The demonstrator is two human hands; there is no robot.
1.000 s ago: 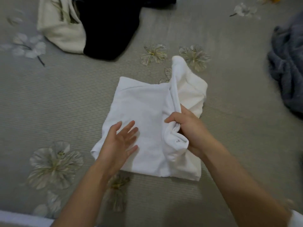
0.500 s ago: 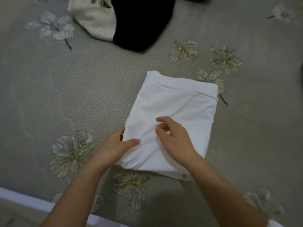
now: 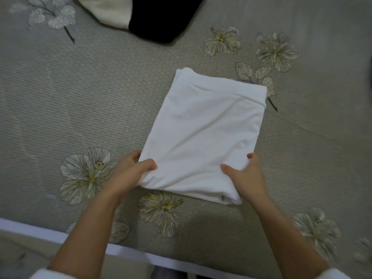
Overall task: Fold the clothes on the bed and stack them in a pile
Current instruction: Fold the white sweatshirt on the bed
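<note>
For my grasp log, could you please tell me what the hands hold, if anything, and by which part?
The folded white garment: the left hand grips its near-left corner, the right hand its near-right corner, thumbs on top.

The person wears white, of which only two sleeve ends show, soft-looking and blurred. The left sleeve (image 3: 43,274) lies on the near side of the bed's white edge (image 3: 128,251), the right sleeve (image 3: 334,273) well to the right of that edge. From both cuffs the forearms (image 3: 94,228) are uncovered to the left hand (image 3: 128,174) and the right hand (image 3: 248,179), both on the far side of that edge
</note>
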